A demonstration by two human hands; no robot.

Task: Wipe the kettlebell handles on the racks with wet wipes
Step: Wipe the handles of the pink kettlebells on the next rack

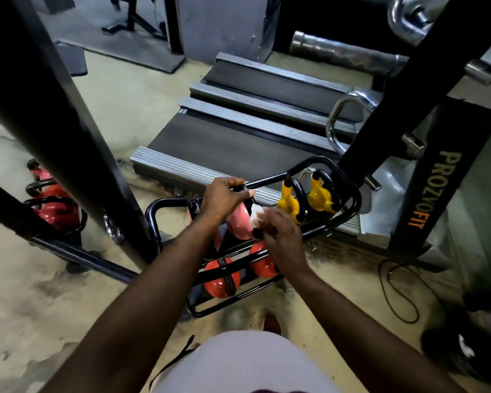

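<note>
Stained beige concrete floor [54, 293] under me. Grey treadmill decks [238, 143] sit side by side ahead. Black steel upright [68, 131] on my left, PROZYOFIT-labelled post [434, 191] on my right. Black cable [381, 279] loops on the floor. Dark rubber mat [131, 49] far back.

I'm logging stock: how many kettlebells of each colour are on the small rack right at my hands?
Yellow kettlebells: 2
Pink kettlebells: 2, one mostly hidden under the left arm
Red kettlebells: 2
Total: 6
</note>
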